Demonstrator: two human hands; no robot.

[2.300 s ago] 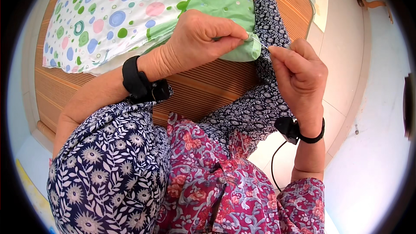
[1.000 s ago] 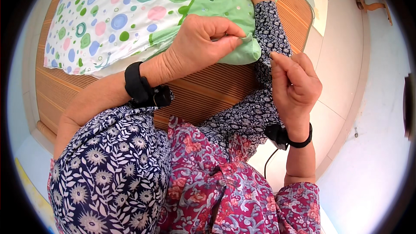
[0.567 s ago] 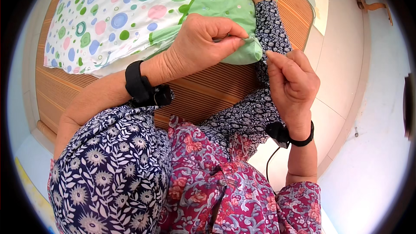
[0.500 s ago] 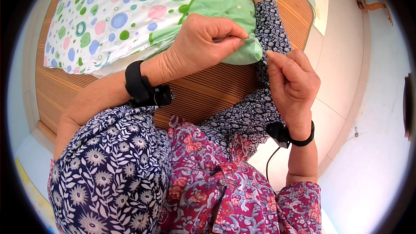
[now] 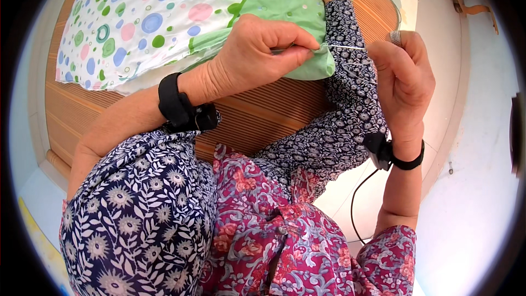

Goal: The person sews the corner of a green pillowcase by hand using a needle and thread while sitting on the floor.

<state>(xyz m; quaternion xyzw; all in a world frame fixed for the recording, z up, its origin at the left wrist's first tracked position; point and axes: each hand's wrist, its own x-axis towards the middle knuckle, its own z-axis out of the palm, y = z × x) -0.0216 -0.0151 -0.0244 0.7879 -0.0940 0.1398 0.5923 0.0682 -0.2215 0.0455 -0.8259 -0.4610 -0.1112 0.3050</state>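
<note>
Green cloth [image 5: 293,1] looks soft, light, best pinched by a fold, left hand [image 5: 255,44] clamped there, right hand [image 5: 404,74] on thread [image 5: 346,47].

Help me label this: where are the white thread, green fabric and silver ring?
White thread [image 5: 348,47], head view: middle stretch.
Green fabric [image 5: 290,3], head view: flat middle.
Silver ring [image 5: 395,37], head view: outer band.

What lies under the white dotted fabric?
A brown striped surface shows just past the near edge of the white dotted fabric. Whatever lies beneath its middle is covered and cannot be seen.
</note>
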